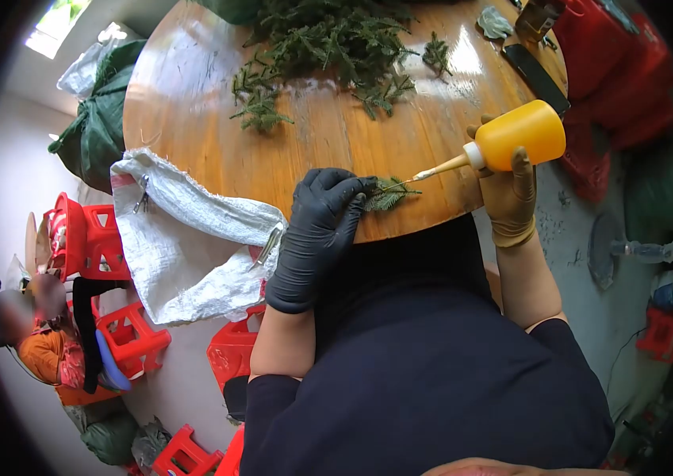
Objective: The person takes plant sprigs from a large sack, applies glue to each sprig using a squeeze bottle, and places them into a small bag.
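Note:
My left hand (323, 226), in a black glove, is closed on a small green fir sprig (388, 196) at the table's near edge. Its fingertips pinch the sprig's left end. My right hand (508, 190), in a tan glove, grips a yellow squeeze bottle (520, 135) with a long nozzle. The bottle lies tilted, and its whitish tip points left and down, just above the sprig. Whether the tip touches the sprig I cannot tell.
A pile of fir sprigs (328, 47) covers the far part of the round wooden table (217, 135). A phone (537, 78) lies at the right rim. A white woven sack (185, 254) hangs at the left edge. Red stools (134, 341) and a seated person (47, 349) are at left.

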The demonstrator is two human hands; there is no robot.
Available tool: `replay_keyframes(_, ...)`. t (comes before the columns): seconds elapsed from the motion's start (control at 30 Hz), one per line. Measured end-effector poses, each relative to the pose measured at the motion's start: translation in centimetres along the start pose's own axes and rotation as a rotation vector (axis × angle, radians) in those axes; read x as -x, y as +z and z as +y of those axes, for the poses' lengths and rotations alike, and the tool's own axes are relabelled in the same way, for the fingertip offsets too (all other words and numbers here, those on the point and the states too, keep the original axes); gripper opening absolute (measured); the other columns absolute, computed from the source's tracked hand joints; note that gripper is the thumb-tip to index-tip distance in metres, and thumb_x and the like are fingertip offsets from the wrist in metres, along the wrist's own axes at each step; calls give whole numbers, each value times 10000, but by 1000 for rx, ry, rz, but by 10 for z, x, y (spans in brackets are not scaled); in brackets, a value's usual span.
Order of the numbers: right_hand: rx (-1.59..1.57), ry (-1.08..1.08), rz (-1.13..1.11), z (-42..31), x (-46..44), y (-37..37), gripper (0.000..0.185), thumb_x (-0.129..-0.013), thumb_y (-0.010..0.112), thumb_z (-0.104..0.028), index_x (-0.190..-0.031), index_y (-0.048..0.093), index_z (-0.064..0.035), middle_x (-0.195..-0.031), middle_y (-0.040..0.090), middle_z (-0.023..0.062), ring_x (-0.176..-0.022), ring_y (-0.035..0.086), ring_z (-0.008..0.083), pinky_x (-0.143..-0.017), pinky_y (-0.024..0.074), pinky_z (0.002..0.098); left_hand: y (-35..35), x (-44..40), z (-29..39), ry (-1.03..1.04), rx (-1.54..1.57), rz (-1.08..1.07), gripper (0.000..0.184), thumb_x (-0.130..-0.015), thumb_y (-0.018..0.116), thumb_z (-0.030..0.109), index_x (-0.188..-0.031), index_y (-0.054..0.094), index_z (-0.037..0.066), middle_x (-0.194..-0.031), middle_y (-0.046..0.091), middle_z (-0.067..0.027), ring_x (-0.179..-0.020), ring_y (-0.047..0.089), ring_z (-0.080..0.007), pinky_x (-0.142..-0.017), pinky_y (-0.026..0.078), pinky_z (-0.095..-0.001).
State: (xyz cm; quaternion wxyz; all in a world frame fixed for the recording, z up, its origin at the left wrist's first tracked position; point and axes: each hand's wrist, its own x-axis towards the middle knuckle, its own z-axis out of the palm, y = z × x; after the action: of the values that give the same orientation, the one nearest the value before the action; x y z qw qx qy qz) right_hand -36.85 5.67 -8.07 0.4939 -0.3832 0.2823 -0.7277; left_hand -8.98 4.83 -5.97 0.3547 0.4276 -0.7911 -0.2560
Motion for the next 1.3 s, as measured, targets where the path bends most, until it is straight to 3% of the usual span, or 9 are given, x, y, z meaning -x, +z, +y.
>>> replay_keyframes(0.17,-4,-6,14,2,3,3,587,-942,687,-362,-1389,464,-53,-1325,571,161,-1217,594,318,-1021,513,435,-2,-1,-3,24,6,-7,229,-860,644,-11,-1070,709,54,-995,655,-126,-964,578,-336,-851,462,-418)
replay_keyframes(0.23,2,-11,15,2,4,4,587,-943,685,-364,-1389,464,-53,-1322,574,160,-1214,596,319,-1024,512,437,-2,-4,-3,6,21,-6,222,-874,637,-44,-1080,700,11,-969,648,-122,-952,603,-299,-855,484,-370)
replay_keyframes(0.47,182,-73,-37,1,8,18,621,-928,680,-426,-1374,469,-49,-1300,578,148,-1174,609,301,-981,501,422,7,-8,-6,-50,-4,38,192,-876,642,-41,-1045,715,14,-945,668,-121,-923,612,-294,-831,495,-371)
replay_keyframes(0.53,215,-97,-53,1,9,22,628,-924,682,-432,-1370,469,-45,-1295,575,146,-1162,610,295,-984,491,428,11,-9,-9,-15,-16,80,205,-845,667,-26,-1027,720,54,-894,668,-108,-867,593,-321,-780,471,-408)
replay_keyframes(0.8,320,-92,-132,7,10,24,685,-893,727,-468,-1345,466,-24,-1260,570,156,-1121,623,286,-996,491,453,11,-11,-4,-23,-107,66,157,-877,657,-16,-1012,720,33,-918,667,-117,-898,607,-310,-804,491,-390)
replay_keyframes(1.3,385,-188,-16,-7,19,13,643,-897,731,-433,-1330,480,-30,-1252,567,154,-1104,621,289,-989,486,450,14,-9,-7,38,-132,99,190,-841,668,-10,-1009,709,69,-891,654,-93,-871,585,-325,-765,464,-415)
